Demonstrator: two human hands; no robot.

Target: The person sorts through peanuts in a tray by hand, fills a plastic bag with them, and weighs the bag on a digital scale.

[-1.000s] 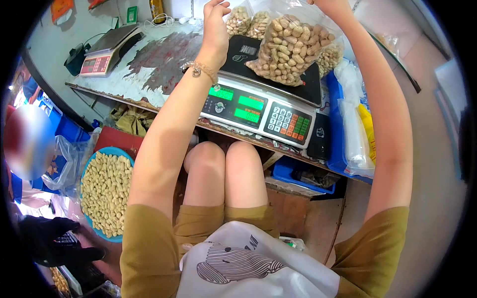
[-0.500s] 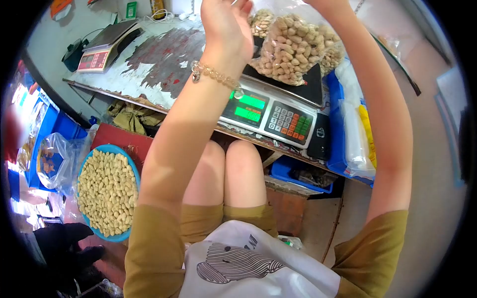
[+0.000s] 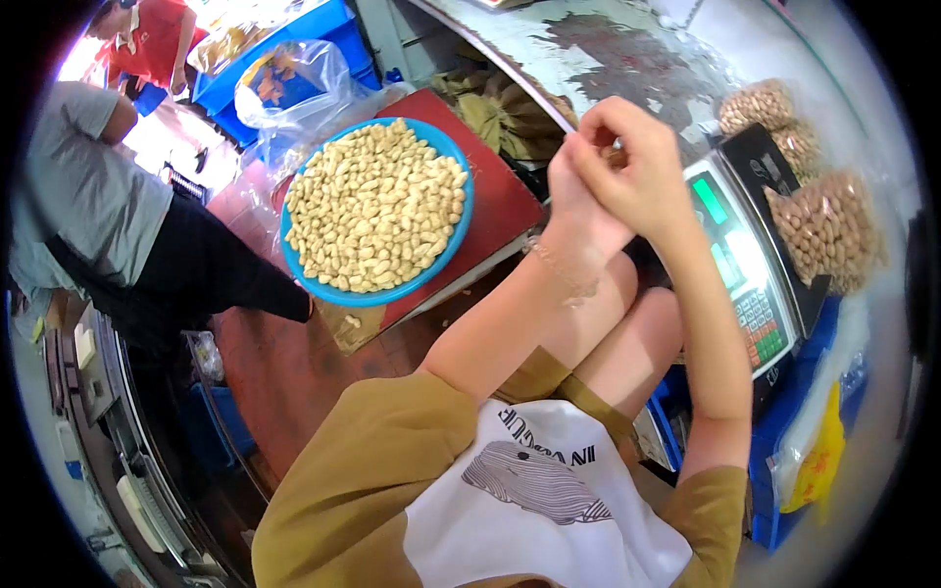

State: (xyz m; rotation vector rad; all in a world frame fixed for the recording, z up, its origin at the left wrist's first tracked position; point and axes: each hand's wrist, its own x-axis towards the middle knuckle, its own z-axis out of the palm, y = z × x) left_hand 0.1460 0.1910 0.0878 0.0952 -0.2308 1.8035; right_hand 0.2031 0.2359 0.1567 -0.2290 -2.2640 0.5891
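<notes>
My right hand has its fingers curled in a pinch and meets my left hand in front of my knees. The left hand is closed too, its fingers mostly hidden behind the right. A small brownish bit shows among the right fingers, too small to name. To the left, a blue basin full of shelled-looking pale peanuts rests on a red board. On my right is a digital scale with a lit green display; a clear bag of peanuts sits on its black platform.
More bagged peanuts lie behind the scale. A blue bin with a yellow packet stands at right. A person in grey and one in red are at left, near a clear plastic bag and blue crates.
The view has swung left toward the basin. My hands have come away from the peanut bag at the scale and down together before my knees. The bag stays on the scale.
</notes>
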